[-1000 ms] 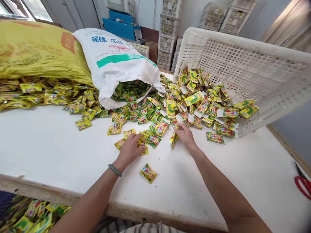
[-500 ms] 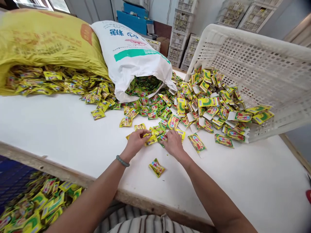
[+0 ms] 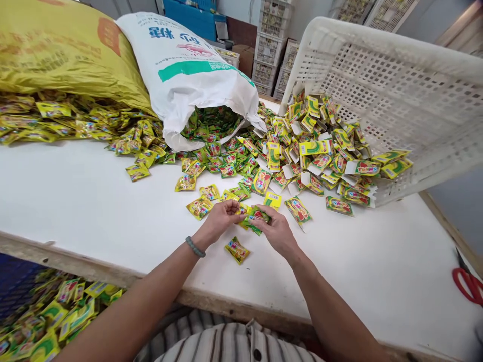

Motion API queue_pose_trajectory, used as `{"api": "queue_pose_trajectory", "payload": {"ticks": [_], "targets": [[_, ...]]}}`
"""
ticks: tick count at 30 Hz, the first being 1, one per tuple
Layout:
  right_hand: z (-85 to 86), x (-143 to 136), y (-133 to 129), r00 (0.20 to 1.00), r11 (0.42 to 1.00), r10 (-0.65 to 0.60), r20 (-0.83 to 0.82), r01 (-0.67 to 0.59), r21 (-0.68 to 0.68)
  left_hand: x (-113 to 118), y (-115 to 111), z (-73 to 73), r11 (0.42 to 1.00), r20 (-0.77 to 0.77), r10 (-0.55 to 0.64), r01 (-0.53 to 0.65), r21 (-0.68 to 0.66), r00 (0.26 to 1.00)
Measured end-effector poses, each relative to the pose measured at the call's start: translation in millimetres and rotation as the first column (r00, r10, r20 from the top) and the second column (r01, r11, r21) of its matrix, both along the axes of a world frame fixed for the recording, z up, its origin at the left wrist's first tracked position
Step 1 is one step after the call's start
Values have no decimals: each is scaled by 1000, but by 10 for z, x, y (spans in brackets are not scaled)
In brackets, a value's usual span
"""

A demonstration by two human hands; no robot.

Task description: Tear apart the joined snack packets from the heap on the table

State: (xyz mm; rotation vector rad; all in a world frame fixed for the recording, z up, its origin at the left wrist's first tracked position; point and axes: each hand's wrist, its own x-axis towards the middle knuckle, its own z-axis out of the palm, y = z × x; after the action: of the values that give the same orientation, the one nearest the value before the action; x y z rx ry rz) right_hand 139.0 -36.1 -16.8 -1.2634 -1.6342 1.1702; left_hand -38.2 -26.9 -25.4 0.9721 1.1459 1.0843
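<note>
My left hand (image 3: 222, 219), with a beaded bracelet on its wrist, pinches a yellow packet (image 3: 242, 209) over the white table. Close beside it, my right hand (image 3: 276, 229) holds a green packet (image 3: 258, 215) between thumb and fingers; the two packets meet or overlap. A single yellow packet (image 3: 237, 250) lies just below the hands. Beyond them, green packets (image 3: 228, 170) spill from the mouth of a white sack (image 3: 188, 65). Small yellow-green boxes (image 3: 315, 147), some with open white flaps, are heaped to the right. A lone box (image 3: 299, 209) lies right of my right hand.
A white perforated basket (image 3: 396, 75) lies tipped behind the boxes. At the left, a yellow sack (image 3: 68, 45) spills yellow packets (image 3: 53, 109). Red-handled scissors (image 3: 468, 284) rest at the right edge. Below the table's left edge, a blue crate (image 3: 18, 284) stands beside more packaged items.
Both hands have lifted slightly off the packets and now hold one each, close together. The view has shifted, bringing the scissors into sight.
</note>
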Motion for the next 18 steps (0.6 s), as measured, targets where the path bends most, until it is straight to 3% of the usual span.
{"api": "queue_pose_trajectory", "payload": {"ticks": [3, 9, 15, 18], "targets": [[-45, 11, 24, 999, 998, -41, 19, 42, -43, 65, -41, 57, 996, 54, -67, 70, -50, 996], [-110, 96, 77, 987, 986, -133, -92, 122, -118, 160, -69, 187, 990, 126, -82, 95, -106, 989], [-61, 165, 127, 965, 973, -209, -157, 190, -130, 357, -16, 168, 998, 88, 63, -63, 4, 994], [8, 229, 145, 943, 952, -227, -245, 162, -259, 438, 15, 145, 995, 149, 98, -94, -36, 984]]}}
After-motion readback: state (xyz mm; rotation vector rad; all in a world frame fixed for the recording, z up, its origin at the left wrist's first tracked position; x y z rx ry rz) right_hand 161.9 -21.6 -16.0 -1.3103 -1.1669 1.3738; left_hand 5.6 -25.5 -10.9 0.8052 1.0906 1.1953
